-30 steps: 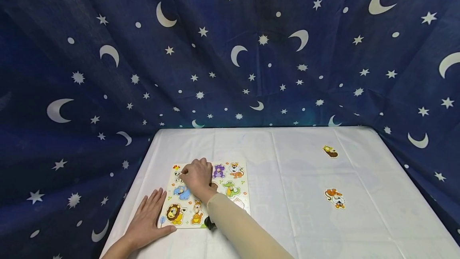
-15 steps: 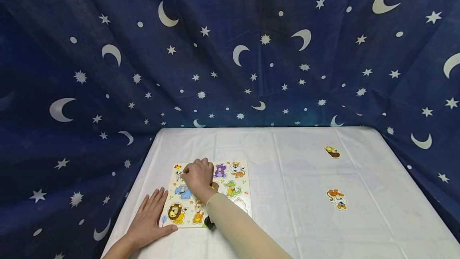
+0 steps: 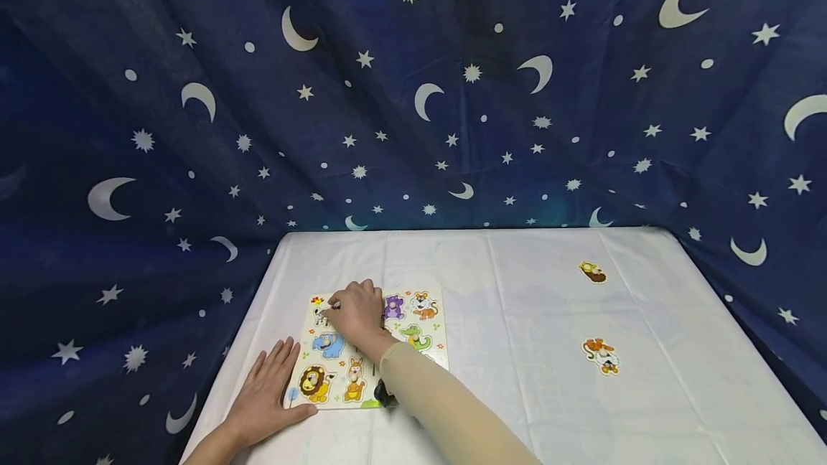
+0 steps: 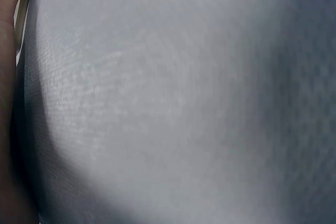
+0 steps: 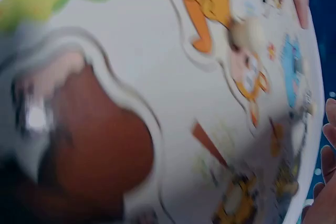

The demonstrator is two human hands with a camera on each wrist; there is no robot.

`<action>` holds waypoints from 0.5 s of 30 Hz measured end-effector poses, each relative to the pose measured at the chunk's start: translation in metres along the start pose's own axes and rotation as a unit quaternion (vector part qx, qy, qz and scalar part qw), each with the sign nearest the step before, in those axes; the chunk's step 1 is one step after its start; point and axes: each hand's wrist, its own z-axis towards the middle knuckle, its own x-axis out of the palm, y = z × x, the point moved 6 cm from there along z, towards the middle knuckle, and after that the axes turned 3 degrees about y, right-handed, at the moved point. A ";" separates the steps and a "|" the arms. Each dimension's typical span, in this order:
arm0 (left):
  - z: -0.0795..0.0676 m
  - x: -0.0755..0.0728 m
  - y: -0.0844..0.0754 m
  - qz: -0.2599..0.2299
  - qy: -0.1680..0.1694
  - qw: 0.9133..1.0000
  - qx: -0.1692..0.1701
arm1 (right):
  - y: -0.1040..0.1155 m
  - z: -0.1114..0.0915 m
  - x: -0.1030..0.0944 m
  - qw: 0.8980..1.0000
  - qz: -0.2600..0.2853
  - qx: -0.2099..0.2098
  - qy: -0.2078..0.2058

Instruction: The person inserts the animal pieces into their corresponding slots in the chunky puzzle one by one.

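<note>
A white animal knob puzzle board (image 3: 341, 399) lies on the left half of the table. My left hand (image 3: 268, 397) rests flat beside its lower left corner, fingers straight, thumb along the near edge. At the upper left, my right hand (image 3: 357, 311) hovers over the zebra piece (image 3: 319, 317), a small gap showing between thumb and forefinger. In the right wrist view the right fingers (image 5: 329, 156) stand just off a knob (image 5: 313, 109). The elephant (image 3: 329, 345), lion (image 3: 314, 384) and kangaroo (image 3: 354, 380) pieces sit left of my forearm, which hides part of the board.
Two loose animal cutouts lie on the right of the white-covered table (image 3: 504, 393): a yellow and brown one (image 3: 592, 273) farther back and an orange and white one (image 3: 601, 356) nearer. A dark blue star-patterned curtain (image 3: 388, 113) hangs behind the table.
My right hand stays over the zebra piece and rises slightly, its thumb and forefinger parting a little. The right forearm shifts slightly to the right. My left hand keeps its place.
</note>
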 end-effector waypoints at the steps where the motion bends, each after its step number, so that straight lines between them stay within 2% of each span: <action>1: 0.000 -0.001 0.000 0.000 -0.002 1.000 0.002 | -0.001 0.001 -0.004 1.000 0.004 -0.003 -0.003; 6: 0.000 -0.004 -0.001 -0.007 0.002 1.000 -0.007 | -0.005 0.003 -0.024 0.999 0.025 -0.014 -0.021; 11: 0.001 -0.002 -0.001 -0.008 0.020 1.000 -0.014 | -0.008 0.000 -0.036 0.999 0.046 -0.021 -0.009; 15: 0.001 -0.002 -0.002 -0.010 0.016 1.000 -0.013 | -0.009 -0.003 -0.044 0.997 0.063 -0.039 0.002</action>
